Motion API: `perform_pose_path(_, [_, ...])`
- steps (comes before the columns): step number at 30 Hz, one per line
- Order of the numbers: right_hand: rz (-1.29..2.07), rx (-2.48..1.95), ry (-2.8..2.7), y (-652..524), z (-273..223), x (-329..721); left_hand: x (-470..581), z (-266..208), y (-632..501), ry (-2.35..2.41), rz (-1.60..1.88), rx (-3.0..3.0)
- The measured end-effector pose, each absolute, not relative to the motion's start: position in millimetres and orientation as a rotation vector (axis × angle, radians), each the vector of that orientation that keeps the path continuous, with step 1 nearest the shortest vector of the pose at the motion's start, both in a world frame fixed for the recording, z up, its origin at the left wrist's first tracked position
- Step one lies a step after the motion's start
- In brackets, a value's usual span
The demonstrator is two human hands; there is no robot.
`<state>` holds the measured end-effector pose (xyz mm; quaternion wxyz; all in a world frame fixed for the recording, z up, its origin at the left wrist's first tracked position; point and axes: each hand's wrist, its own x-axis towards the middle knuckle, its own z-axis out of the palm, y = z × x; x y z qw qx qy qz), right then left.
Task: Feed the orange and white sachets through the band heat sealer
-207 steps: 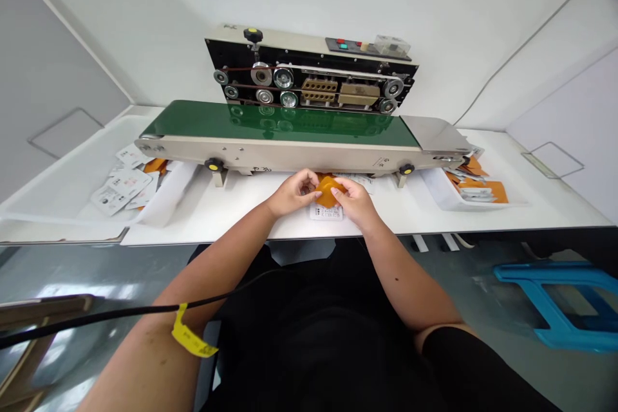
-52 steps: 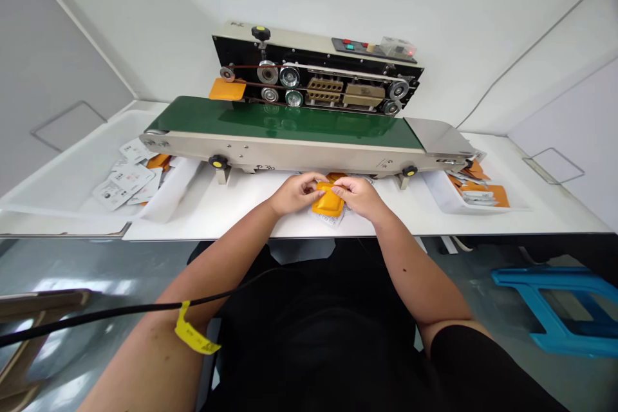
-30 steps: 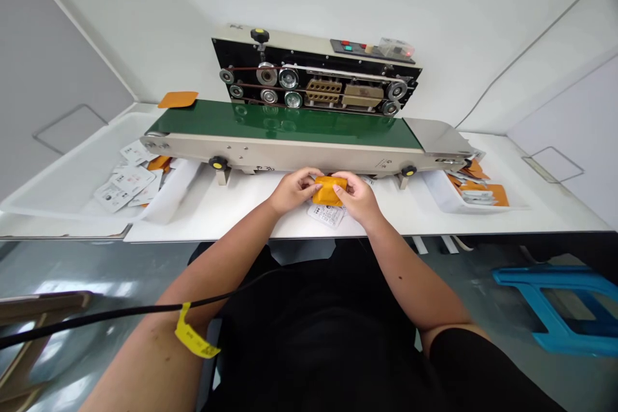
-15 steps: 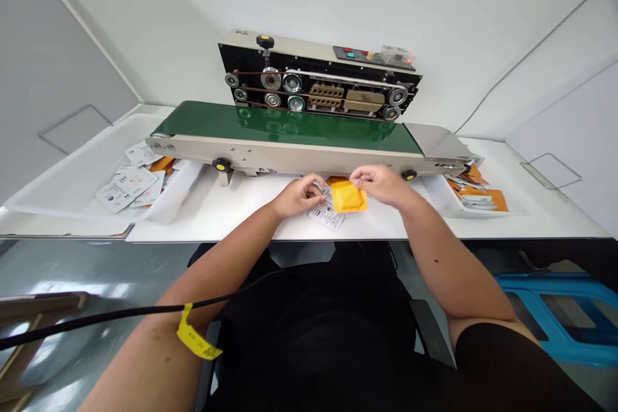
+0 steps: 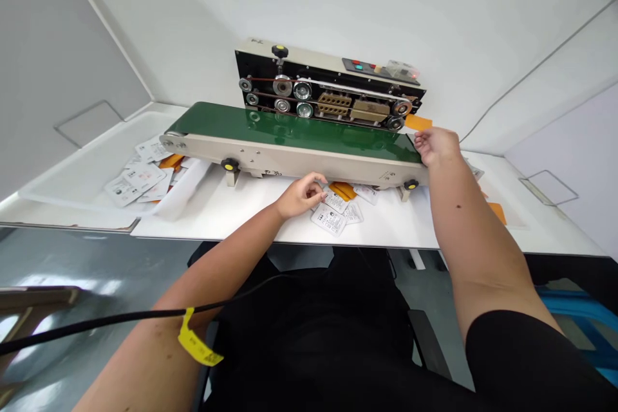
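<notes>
My right hand is at the right end of the sealing machine, closed on an orange packet. The packet's edge meets the rollers at the machine's right end. Loosely curled, my left hand rests by the table with its thumb and index finger apart and nothing visible between them. Its fingertips are beside several white printed packets lying in front of the conveyor. Another orange packet lies among them, partly under the conveyor's edge.
The green conveyor belt runs in front of the machine. A white bin at the left holds white and orange packets. More orange packets lie at the right, partly behind my right arm. A black cable crosses my left arm.
My right hand has carried the orange packet up and right, from above the white packets to the machine's right end. My left hand stays nearly where it was. The view has shifted slightly.
</notes>
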<state>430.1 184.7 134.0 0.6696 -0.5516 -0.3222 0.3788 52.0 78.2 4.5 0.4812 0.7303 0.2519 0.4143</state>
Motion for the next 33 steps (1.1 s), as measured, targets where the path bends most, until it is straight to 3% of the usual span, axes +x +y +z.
perform_pose_path(11, [1.164,-1.33,-0.836,197,146,368,51,3,79,0.679,0.978,1.971])
perform_pose_path(14, [1.026,-1.427,-0.928,190,149,359,50,5,80,0.788,0.952,2.23])
perform_pose_path(17, [0.602,-1.435,-1.007,157,142,349,49,3,83,0.777,0.813,2.47])
perform_pose_path(21, [0.206,-1.295,-1.389,74,98,321,50,-5,87,0.763,0.617,2.578])
perform_pose_path(27, [0.338,-1.476,-2.249,-2,3,279,52,-12,90,0.816,0.665,2.569])
perform_pose_path(33, [0.175,-1.488,-2.359,6,-19,280,52,-14,92,0.79,0.754,2.56])
